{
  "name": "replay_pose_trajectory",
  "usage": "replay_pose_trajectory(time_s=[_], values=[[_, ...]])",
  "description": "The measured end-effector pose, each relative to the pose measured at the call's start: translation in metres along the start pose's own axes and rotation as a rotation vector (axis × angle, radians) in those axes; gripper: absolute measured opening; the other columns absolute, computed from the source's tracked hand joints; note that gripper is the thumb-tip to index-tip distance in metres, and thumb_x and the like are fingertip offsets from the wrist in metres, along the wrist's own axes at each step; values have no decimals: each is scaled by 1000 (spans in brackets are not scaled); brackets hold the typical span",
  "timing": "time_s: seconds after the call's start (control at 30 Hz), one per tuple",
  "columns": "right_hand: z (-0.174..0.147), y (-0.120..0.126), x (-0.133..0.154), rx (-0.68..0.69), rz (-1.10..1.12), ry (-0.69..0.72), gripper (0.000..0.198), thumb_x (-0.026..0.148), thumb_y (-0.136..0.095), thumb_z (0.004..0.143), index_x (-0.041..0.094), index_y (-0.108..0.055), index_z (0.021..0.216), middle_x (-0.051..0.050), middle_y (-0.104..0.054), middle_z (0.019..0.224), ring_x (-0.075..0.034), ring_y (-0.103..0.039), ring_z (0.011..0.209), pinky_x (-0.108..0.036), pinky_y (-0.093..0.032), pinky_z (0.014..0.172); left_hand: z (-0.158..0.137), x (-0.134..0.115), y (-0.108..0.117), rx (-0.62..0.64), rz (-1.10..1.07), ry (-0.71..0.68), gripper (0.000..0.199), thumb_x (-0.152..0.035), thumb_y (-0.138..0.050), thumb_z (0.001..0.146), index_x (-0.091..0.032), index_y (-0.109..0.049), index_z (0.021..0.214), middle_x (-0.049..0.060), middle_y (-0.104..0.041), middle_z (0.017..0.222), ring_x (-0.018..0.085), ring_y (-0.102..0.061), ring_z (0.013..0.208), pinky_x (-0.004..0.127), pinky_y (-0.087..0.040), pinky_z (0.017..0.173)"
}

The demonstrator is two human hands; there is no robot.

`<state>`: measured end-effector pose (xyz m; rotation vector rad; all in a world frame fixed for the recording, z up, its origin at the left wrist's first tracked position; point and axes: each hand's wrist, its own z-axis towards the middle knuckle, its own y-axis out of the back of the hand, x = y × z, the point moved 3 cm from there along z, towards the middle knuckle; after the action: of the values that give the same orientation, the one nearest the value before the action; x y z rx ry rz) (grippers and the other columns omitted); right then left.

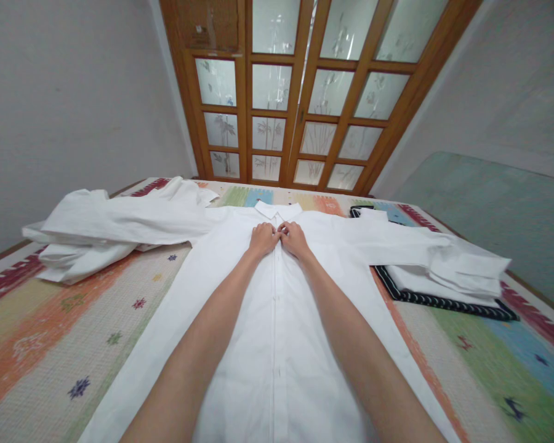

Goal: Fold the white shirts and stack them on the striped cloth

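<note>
1. head view, progress: the white shirt is spread out, front up, on a patterned cover, with its collar at the far end and both sleeves stretched sideways. the front edges meet along the placket, so the laying-out looks done. fastening near the neck seems to be the step in hand; the buttons are too small to tell which are closed. the shirt is not yet folded.
2. head view, fingers: the left hand and right hand meet on the placket just below the collar, fingers bent and seemingly pinching its cloth from either side. whether a button sits between them is hidden.
3. head view, around: more white cloth lies under one sleeve; by the other is a black striped cloth, partly covered by white fabric.
</note>
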<state>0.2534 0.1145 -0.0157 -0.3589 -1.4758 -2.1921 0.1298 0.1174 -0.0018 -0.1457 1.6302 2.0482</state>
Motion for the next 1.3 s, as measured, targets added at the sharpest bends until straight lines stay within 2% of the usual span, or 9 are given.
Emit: replay_pose_trajectory(time_s=[0.4, 0.53, 0.67, 0.8, 0.97, 1.03, 1.2, 1.3], values=[[-5, 9, 16, 52, -155, -66, 23, 15, -45, 88, 21, -63, 101, -9, -61, 95, -23, -54, 95, -32, -40, 82, 2, 2, -1, -79, -16, 11, 18, -23, -53, 89, -14, -68, 90, 11, -69, 94, 23, -59, 101, 32, -43, 89], [-7, 11, 18, 16, -234, -110, 25, 16, -42, 91, 19, -60, 108, -11, -60, 103, -25, -52, 98, -33, -40, 83, 0, 2, 1, -100, -56, 11, 16, -19, -54, 87, -14, -66, 96, 9, -67, 96, 22, -58, 100, 33, -43, 91], [-8, 12, 19, -11, -214, -64, 25, 26, -45, 94, 20, -62, 112, -10, -59, 103, -24, -51, 98, -33, -41, 83, -4, 1, 7, -113, -44, 12, 19, -18, -52, 89, -18, -66, 101, 9, -64, 106, 22, -55, 106, 34, -42, 93], [-9, 13, 21, -10, -220, 5, 25, 32, -50, 94, 22, -70, 104, -11, -58, 107, -24, -49, 102, -33, -40, 85, -8, -4, 10, -94, 42, 0, 24, -19, -47, 92, -22, -67, 104, 9, -61, 124, 26, -49, 120, 39, -41, 96], [-11, 14, 27, 12, -322, 15, 30, 32, -44, 97, 21, -72, 106, -11, -60, 112, -24, -49, 107, -35, -39, 86, -10, -8, 6, 8, 116, -61, 31, -16, -38, 94, -19, -63, 112, 10, -67, 114, 23, -51, 124, 39, -38, 103], [-12, 14, 29, 31, -368, 6, 32, 32, -43, 98, 21, -71, 107, -12, -62, 112, -24, -51, 106, -35, -39, 86, -11, -9, 6, 14, 140, -72, 32, -16, -37, 95, -19, -61, 115, 11, -66, 117, 22, -52, 124, 38, -37, 104], [-14, 14, 35, 60, -456, -17, 33, 31, -39, 100, 19, -69, 107, -11, -65, 110, -22, -57, 102, -33, -40, 83, -17, -8, 3, 43, 222, -84, 41, -20, -30, 97, -13, -52, 130, 14, -50, 143, 23, -39, 137, 42, -29, 113], [-15, 15, 37, 62, -479, -36, 34, 33, -36, 101, 19, -68, 107, -10, -65, 111, -21, -60, 98, -32, -41, 80, -17, -7, 1, 60, 245, -46, 47, -23, -26, 97, -9, -43, 139, 16, -43, 150, 23, -33, 142, 43, -25, 116]])
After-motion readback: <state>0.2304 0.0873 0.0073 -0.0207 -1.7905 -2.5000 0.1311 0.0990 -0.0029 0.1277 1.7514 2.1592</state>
